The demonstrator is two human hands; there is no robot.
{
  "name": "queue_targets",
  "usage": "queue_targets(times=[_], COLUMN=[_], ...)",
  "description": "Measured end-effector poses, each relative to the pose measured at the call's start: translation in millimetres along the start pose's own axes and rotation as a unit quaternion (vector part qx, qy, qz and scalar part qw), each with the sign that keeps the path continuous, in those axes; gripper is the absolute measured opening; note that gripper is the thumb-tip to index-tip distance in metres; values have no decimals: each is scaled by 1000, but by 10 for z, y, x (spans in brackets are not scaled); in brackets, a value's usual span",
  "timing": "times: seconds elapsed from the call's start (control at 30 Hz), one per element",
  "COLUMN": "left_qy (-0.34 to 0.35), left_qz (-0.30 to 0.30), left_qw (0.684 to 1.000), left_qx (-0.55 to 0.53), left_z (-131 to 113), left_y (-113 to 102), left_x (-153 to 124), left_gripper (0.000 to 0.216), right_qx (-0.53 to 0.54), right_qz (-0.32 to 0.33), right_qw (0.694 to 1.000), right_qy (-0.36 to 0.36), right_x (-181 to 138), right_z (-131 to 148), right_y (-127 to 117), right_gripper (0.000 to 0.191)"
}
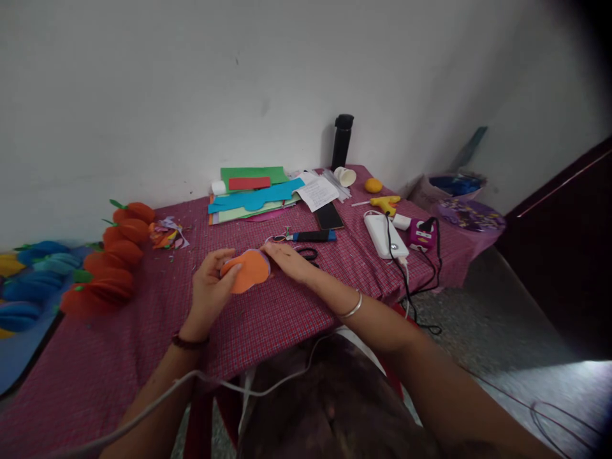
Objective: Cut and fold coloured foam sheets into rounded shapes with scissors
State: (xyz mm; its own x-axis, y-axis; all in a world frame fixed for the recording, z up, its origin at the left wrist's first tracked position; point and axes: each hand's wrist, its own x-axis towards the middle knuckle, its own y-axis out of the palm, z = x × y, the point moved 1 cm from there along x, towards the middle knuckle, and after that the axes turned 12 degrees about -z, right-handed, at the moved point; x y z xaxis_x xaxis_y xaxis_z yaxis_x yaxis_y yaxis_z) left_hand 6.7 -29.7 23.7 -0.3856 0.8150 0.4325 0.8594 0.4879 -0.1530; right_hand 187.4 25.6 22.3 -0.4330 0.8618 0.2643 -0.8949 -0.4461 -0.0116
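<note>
My left hand (pixel 210 287) is closed on an orange paper cutout (pixel 252 270) with a rounded, lobed outline, its thumb lying on top. A thin purple edge shows behind the orange at the upper right. Fingers stretched out and together, my right hand (pixel 289 261) is just right of the cutout; I cannot tell whether its fingertips touch the paper. Black scissor handles (pixel 308 253) stick out from behind my right hand. A blue and black cutter (pixel 314 236) lies just beyond it.
Finished orange paper pumpkins (pixel 122 255) stand in a row at left, near paper scraps (pixel 168 234). Coloured sheets (pixel 258 197), a phone (pixel 329 217) and a black bottle (pixel 342 141) are at the back. A yellow glue gun (pixel 385 203), white power bank (pixel 385 236) and cables sit at right.
</note>
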Motion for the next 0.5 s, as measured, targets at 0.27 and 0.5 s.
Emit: queue_targets(times=[0.27,0.5], left_qy=[88,167], left_qz=[107,152], left_qw=[982,955], left_qx=[127,192], left_z=[-6,-33], left_y=[-38,-70], left_x=[25,47], left_gripper=[21,20], right_qx=[-194,-272], right_qz=[-12,14], right_qw=[977,955], right_qy=[-83,-121], right_x=[29,29], right_z=[-97,-98], right_y=[11,-6], right_gripper=[18,12])
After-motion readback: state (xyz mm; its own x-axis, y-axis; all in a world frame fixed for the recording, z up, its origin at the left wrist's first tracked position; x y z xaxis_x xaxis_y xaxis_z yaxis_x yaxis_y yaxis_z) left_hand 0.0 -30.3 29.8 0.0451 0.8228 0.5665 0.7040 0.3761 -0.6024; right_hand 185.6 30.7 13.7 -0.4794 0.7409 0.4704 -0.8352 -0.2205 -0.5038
